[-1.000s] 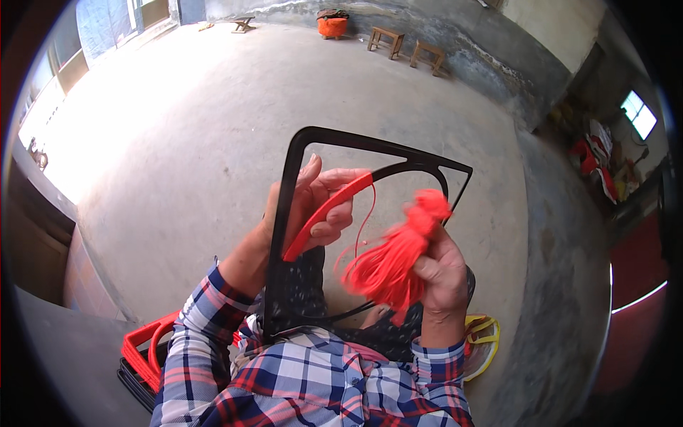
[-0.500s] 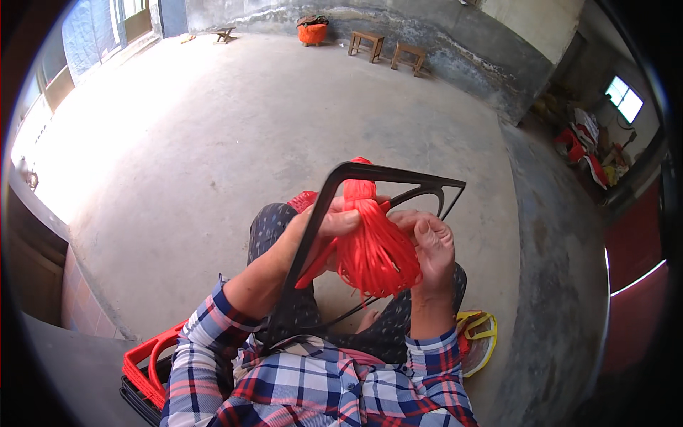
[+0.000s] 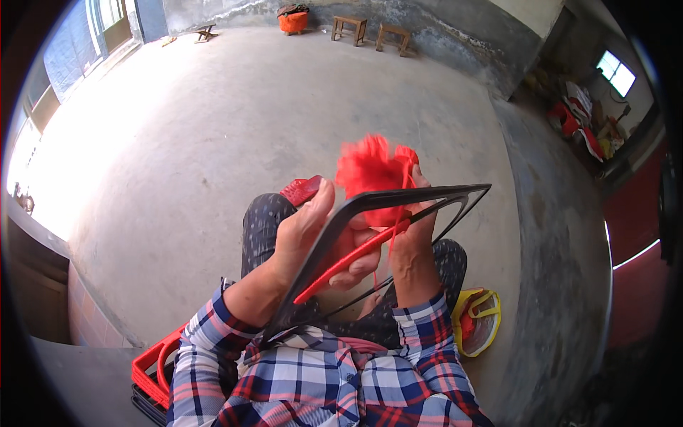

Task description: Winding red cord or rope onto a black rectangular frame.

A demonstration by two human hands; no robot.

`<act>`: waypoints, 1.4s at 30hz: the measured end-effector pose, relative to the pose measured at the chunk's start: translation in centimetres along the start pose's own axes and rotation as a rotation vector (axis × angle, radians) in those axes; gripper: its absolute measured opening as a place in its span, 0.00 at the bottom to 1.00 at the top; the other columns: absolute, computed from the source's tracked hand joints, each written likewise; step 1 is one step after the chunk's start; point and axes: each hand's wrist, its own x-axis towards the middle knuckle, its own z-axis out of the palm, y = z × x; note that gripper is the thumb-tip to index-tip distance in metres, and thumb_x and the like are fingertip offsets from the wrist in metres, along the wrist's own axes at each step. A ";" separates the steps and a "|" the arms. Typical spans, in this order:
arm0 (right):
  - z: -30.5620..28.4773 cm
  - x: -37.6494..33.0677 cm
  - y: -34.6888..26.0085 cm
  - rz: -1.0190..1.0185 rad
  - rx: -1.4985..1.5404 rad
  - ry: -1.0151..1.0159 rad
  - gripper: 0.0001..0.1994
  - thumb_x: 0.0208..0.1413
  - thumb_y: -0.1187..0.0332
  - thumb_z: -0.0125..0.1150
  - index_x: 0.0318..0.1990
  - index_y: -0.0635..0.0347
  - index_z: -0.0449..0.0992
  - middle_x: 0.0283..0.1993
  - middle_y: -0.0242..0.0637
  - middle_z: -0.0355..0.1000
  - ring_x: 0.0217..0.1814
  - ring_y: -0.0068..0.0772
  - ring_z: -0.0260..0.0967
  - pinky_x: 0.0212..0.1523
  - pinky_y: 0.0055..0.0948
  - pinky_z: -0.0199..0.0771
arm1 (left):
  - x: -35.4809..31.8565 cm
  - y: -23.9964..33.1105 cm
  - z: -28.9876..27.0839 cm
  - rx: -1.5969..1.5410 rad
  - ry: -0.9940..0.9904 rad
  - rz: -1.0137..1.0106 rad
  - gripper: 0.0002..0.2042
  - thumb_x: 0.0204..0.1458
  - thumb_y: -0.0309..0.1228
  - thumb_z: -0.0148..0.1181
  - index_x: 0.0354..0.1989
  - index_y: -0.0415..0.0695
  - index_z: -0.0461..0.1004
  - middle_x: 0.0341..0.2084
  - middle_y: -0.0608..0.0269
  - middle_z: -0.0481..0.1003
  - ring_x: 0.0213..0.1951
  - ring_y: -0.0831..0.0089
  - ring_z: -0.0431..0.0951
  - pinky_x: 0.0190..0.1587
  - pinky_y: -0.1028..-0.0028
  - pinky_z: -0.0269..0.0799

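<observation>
A black frame [image 3: 420,192] with rounded corners stands tilted over my lap, and red cord is wound tightly along one bar [image 3: 348,262]. My left hand [image 3: 309,238] is inside the frame's outline, its fingers curled at the red-wrapped bar and its thumb raised apart. Beyond the top edge is a bundle of red cord [image 3: 373,171], blurred by motion. My right hand [image 3: 415,238] closes on that bundle, partly hidden by the frame and the cord. A loose red strand hangs from it near the wrapped bar.
At my left side lie red-wrapped and black frames [image 3: 153,373]. A yellow-rimmed bag [image 3: 480,324] with red stuff inside stands by my right knee. Near my left knee is a red item [image 3: 300,190]. Stools [image 3: 348,30] and an orange container [image 3: 292,21] line the far wall.
The red cord bundle has gone from hanging between both hands to up beyond the frame's top edge, in my right hand. My left hand has let go of it; the red-wrapped bar now shows.
</observation>
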 end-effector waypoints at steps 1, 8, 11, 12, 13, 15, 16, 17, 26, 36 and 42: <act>-1.9 1.0 0.8 -0.206 -0.068 0.040 0.18 0.63 0.57 0.48 0.52 0.61 0.73 0.49 0.42 0.75 0.52 0.39 0.73 0.58 0.40 0.70 | 0.0 0.5 0.7 0.174 0.149 -0.052 0.50 0.54 0.72 0.23 0.65 0.34 0.60 0.21 0.56 0.66 0.15 0.77 0.58 0.17 0.80 0.52; -6.6 -3.3 -0.6 -0.231 -0.113 -0.147 0.22 0.55 0.53 0.54 0.49 0.61 0.72 0.58 0.49 0.69 0.57 0.44 0.67 0.61 0.50 0.63 | -1.9 3.4 -2.5 0.178 0.235 0.090 0.37 0.61 0.63 0.35 0.62 0.42 0.65 0.19 0.64 0.65 0.15 0.80 0.61 0.17 0.83 0.55; -5.6 -6.3 -4.2 -0.319 0.014 -0.309 0.23 0.58 0.50 0.53 0.50 0.61 0.69 0.53 0.47 0.70 0.54 0.43 0.68 0.61 0.55 0.61 | -2.5 4.2 -2.6 0.299 0.320 0.157 0.30 0.64 0.55 0.39 0.61 0.42 0.66 0.17 0.68 0.64 0.14 0.84 0.60 0.14 0.85 0.54; -5.3 -7.3 -5.3 -0.371 0.047 -0.343 0.22 0.61 0.50 0.52 0.48 0.61 0.67 0.48 0.45 0.73 0.50 0.41 0.71 0.60 0.55 0.61 | -2.6 4.5 -2.9 0.330 0.308 0.176 0.28 0.65 0.53 0.42 0.61 0.42 0.66 0.17 0.69 0.64 0.14 0.85 0.60 0.14 0.85 0.54; -5.6 -8.0 -6.4 -0.329 0.128 -0.498 0.20 0.63 0.50 0.48 0.46 0.60 0.65 0.39 0.41 0.73 0.40 0.38 0.73 0.58 0.53 0.64 | -2.9 4.7 -3.5 0.333 0.316 0.185 0.28 0.65 0.53 0.42 0.61 0.42 0.66 0.17 0.69 0.64 0.14 0.85 0.60 0.14 0.85 0.54; -6.7 -9.5 -8.1 -0.254 0.242 -0.687 0.17 0.68 0.51 0.42 0.42 0.58 0.60 0.24 0.36 0.71 0.24 0.33 0.71 0.52 0.47 0.68 | -3.7 5.1 -4.6 0.370 0.316 0.219 0.22 0.65 0.45 0.48 0.60 0.42 0.66 0.17 0.68 0.64 0.14 0.84 0.61 0.13 0.84 0.56; -7.1 -10.2 -8.3 -0.218 0.273 -0.724 0.16 0.69 0.52 0.39 0.40 0.58 0.58 0.19 0.34 0.68 0.17 0.31 0.68 0.48 0.45 0.71 | -4.2 5.2 -5.1 0.376 0.327 0.228 0.22 0.65 0.45 0.48 0.60 0.42 0.66 0.17 0.68 0.64 0.14 0.84 0.61 0.13 0.84 0.56; -7.3 -11.0 -8.2 -0.212 0.301 -0.715 0.17 0.69 0.52 0.38 0.41 0.59 0.59 0.18 0.36 0.68 0.17 0.31 0.68 0.44 0.42 0.72 | -4.8 5.4 -5.6 0.347 0.344 0.247 0.20 0.64 0.41 0.50 0.59 0.42 0.66 0.16 0.68 0.64 0.14 0.84 0.61 0.13 0.84 0.57; -9.7 -14.1 -6.9 -0.240 0.171 -0.502 0.21 0.70 0.47 0.34 0.44 0.59 0.58 0.18 0.35 0.64 0.16 0.28 0.62 0.31 0.35 0.69 | -6.4 6.6 -6.6 0.406 0.234 0.322 0.26 0.63 0.34 0.49 0.68 0.43 0.54 0.15 0.68 0.60 0.11 0.84 0.59 0.10 0.84 0.56; -10.6 -15.1 -6.3 -0.155 0.070 -0.417 0.21 0.70 0.48 0.30 0.43 0.59 0.58 0.18 0.35 0.64 0.14 0.26 0.61 0.27 0.31 0.70 | -6.7 6.6 -7.4 0.303 0.110 0.271 0.25 0.62 0.31 0.49 0.68 0.47 0.55 0.16 0.65 0.62 0.11 0.81 0.62 0.13 0.83 0.59; -12.6 -14.1 -6.4 -0.126 0.047 -0.357 0.23 0.70 0.47 0.33 0.44 0.62 0.61 0.16 0.30 0.59 0.13 0.23 0.55 0.23 0.28 0.63 | -7.0 7.1 -8.2 0.438 0.167 0.337 0.18 0.65 0.34 0.45 0.61 0.45 0.60 0.17 0.66 0.62 0.11 0.82 0.59 0.12 0.85 0.56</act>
